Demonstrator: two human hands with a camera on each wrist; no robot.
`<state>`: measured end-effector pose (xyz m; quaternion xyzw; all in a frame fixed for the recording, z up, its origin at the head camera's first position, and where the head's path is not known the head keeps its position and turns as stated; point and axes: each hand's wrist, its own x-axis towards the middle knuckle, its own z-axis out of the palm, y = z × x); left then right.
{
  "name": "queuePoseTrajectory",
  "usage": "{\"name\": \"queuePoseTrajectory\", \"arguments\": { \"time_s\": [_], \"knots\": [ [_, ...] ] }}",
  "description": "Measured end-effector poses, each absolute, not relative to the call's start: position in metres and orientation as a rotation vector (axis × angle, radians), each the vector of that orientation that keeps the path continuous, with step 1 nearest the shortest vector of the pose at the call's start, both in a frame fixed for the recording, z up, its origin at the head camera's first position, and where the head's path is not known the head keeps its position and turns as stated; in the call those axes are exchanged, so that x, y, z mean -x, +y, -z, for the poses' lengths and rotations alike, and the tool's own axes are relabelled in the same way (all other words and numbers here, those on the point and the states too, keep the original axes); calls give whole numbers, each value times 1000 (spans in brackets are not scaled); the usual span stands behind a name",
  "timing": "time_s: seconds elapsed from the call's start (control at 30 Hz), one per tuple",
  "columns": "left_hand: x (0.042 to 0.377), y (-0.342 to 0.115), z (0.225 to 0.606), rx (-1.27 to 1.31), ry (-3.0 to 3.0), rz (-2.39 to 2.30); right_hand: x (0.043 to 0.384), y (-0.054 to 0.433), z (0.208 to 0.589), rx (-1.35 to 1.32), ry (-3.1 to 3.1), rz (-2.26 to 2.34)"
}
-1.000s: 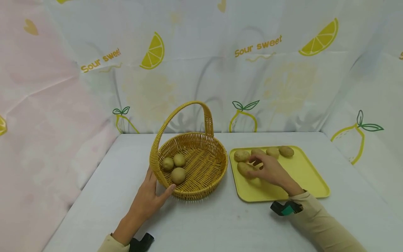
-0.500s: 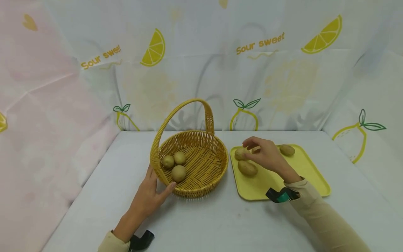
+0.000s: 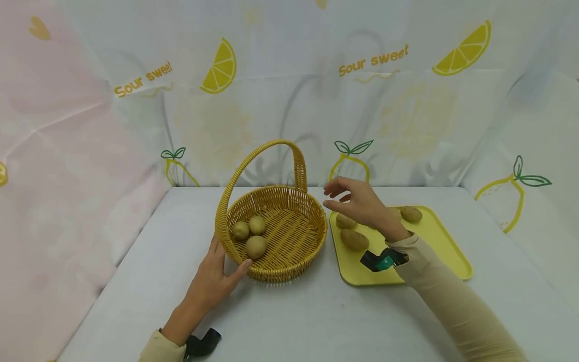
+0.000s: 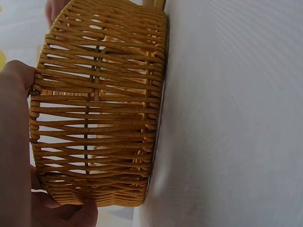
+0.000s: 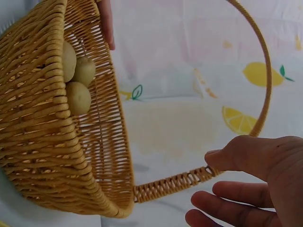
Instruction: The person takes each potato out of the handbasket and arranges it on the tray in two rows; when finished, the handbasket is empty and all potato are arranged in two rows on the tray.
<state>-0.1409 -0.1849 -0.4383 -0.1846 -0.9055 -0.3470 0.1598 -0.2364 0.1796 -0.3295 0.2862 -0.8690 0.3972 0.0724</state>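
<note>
Left hand is gripping the basket of 3 potatoes; right hand is hovering nearby, thumb and fingers apart.

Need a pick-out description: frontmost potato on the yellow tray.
Find the yellow tray right of the wicker basket. Near the tray's left edge lies an oblong potato. What sets it apart: the tray's other visible potatoes sit farther back.
</note>
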Motion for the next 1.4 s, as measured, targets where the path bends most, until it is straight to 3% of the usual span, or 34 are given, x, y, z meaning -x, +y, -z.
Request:
{"name": "queuePoseTrajectory", "arguments": {
  "time_s": [0.6, 1.4],
  "knots": [
    [142, -185, 437, 520, -2593, 994, 272, 120, 317, -1167, -2557, -1353],
    [141, -186, 437, 515, -2606, 1009, 300, 57, 347, -1340, -2710, -1451]
  ]
}}
